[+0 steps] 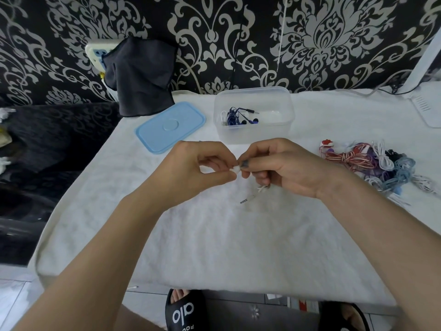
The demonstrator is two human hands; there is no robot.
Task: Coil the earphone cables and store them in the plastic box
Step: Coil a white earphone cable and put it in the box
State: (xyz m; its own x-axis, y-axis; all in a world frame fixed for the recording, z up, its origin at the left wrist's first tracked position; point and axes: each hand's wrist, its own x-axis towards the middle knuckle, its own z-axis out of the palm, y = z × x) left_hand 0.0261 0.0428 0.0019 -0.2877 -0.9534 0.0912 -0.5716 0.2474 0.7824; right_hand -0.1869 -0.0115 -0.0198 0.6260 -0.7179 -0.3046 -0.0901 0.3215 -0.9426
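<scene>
Both hands, left hand (202, 163) and right hand (281, 168), pinch a white earphone cable (235, 168) above the bench (214, 235), near the plastic box (254, 115): light, limp, best held at its ends

Counter (214, 235): plastic box (254, 130) at rear centre, lid (170, 127) to its left, earphone pile (372, 161) at right, hands (238, 163) in front.

A worktop (214, 247) covered in white fluffy cloth fills the middle of the frame. On it, toward the upper centre, stands a clear plastic box (254, 132), with a light-blue lid (170, 127) lying flat just left of it. A tangled heap of coloured earphone cables (372, 161) lies at the right edge.
</scene>
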